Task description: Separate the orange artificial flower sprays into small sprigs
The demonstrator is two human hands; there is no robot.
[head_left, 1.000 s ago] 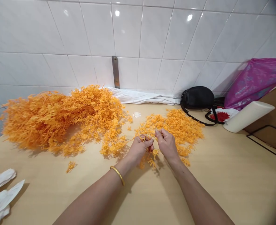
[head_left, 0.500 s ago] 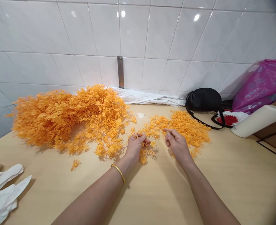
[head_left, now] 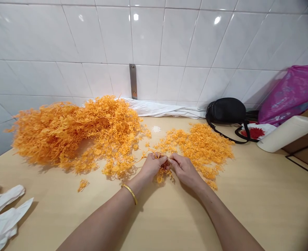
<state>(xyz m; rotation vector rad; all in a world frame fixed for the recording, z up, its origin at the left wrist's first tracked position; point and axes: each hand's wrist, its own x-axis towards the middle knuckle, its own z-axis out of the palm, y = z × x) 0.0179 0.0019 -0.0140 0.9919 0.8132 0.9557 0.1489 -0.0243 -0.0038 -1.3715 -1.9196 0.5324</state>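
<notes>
My left hand (head_left: 152, 165), with a gold bangle (head_left: 129, 194) at the wrist, is closed on a sprig of orange artificial flowers (head_left: 160, 177). Parts of the sprig poke out above the fingers and hang below them. My right hand (head_left: 184, 169) meets it from the right, thumb and fingers pinched together at the sprig; what exactly lies between those fingertips is hidden. To the left rises a large tangled heap of orange artificial flowers (head_left: 72, 134). Behind and right of my hands spreads a flatter pile of loose orange flower pieces (head_left: 206, 143).
A white daisy-like piece (head_left: 155, 129) lies between the piles. At the right are a black bag (head_left: 227, 111), a red flower (head_left: 255, 132), a cream cylinder (head_left: 287, 134) and a purple plastic bag (head_left: 290, 94). White cloth pieces (head_left: 5, 216) lie at the left edge.
My right hand has moved left and down from the loose pile to my left hand, and its fingers now pinch at the sprig. My left hand keeps its hold.
</notes>
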